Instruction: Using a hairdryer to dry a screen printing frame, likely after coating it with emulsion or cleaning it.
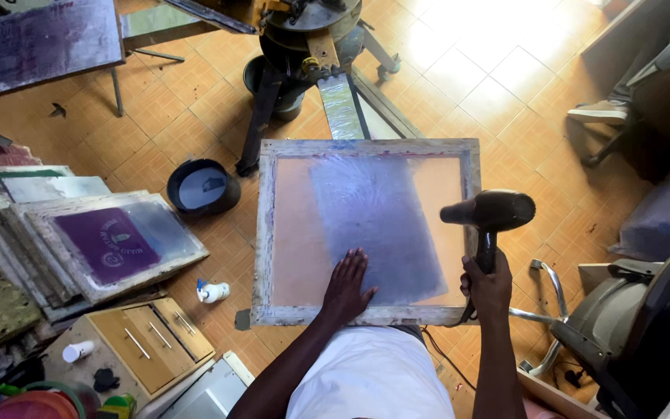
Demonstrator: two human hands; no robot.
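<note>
A wooden-framed printing screen (267,233) lies flat in front of me, its mesh carrying a blue-grey coated patch (378,225) in the middle. My left hand (347,285) rests palm down on the mesh near the frame's near edge, fingers spread. My right hand (490,285) grips the handle of a black hair dryer (490,212), whose nozzle points left over the screen's right side.
A stack of framed screens (106,244) leans at the left, the top one purple. A black round container (202,188) and a small white bottle (212,292) sit on the orange tiled floor. A printing press stand (304,54) is behind; an office chair (637,326) is at right.
</note>
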